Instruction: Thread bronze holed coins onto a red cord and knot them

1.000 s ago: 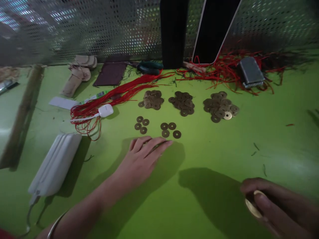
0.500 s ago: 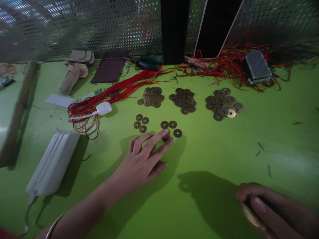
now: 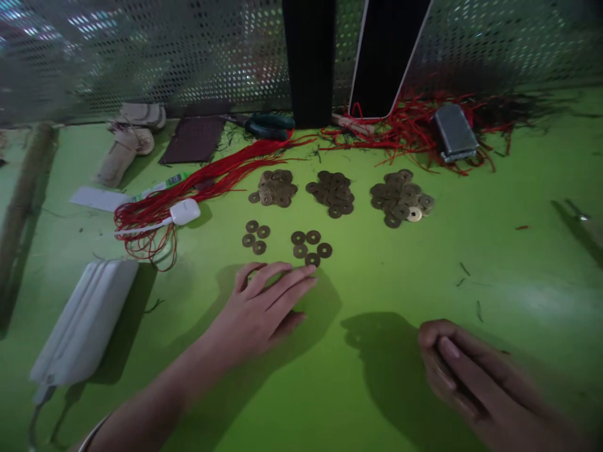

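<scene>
Left hand (image 3: 258, 314), fingers loosely spread, beside five coins (image 3: 320, 252); right hand (image 3: 475, 380) curled, cannot tell whether gripping.

we have a bright green counter (image 3: 377, 282) under bronze-brown coins (image 3: 332, 189) — one coin (image 3: 417, 217) a paler gold. the cords (image 3: 226, 168) we see are vivid red, the pouches (image 3: 117, 152) beige, the flat square (image 3: 193, 139) dark maroon, the tool handles (image 3: 269, 126) dark green. the long block (image 3: 89, 320) is white, the upright slabs (image 3: 309, 63) black — one edged in white. behind, a grey screen (image 3: 211, 63) is dotted with holes.
</scene>
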Available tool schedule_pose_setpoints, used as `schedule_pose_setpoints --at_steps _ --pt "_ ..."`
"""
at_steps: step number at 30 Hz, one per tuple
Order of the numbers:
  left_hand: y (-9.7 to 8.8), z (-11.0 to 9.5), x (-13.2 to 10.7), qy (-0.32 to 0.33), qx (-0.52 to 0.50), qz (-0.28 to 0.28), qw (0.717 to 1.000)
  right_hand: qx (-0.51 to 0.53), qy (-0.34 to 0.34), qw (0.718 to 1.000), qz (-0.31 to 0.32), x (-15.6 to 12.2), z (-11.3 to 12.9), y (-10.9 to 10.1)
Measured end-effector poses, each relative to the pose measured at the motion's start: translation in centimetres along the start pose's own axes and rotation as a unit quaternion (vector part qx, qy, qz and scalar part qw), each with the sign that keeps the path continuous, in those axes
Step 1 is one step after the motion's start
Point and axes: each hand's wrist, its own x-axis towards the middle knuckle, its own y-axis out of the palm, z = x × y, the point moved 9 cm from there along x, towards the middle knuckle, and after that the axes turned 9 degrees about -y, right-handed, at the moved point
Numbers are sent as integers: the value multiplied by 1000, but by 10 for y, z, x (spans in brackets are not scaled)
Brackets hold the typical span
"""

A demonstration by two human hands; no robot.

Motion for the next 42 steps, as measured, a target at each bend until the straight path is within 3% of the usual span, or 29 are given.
schedule_pose_setpoints --at_steps 3,5,9,13,21,31,42 --pt "-15 -15 -3 10 -81 -86 993 -21 -13 1000 12 0 4 7" --pt "-21 -25 -4 -20 -177 -127 976 -53 -25 998 9 -1 8 12" --pt "-7 -50 8 -100 -299 -67 947 -107 -71 990 56 -6 19 28" --pt "-5 -68 22 -83 -360 -57 927 -107 -97 985 91 -9 27 35" --pt "-13 -67 21 -44 -423 -97 900 -50 -96 985 131 -12 32 44" --pt "-5 -53 18 -102 -469 -57 876 -11 -109 983 148 -15 28 45" --pt "-3 -59 21 -85 -474 -18 876 -39 -75 986 146 -17 28 45"
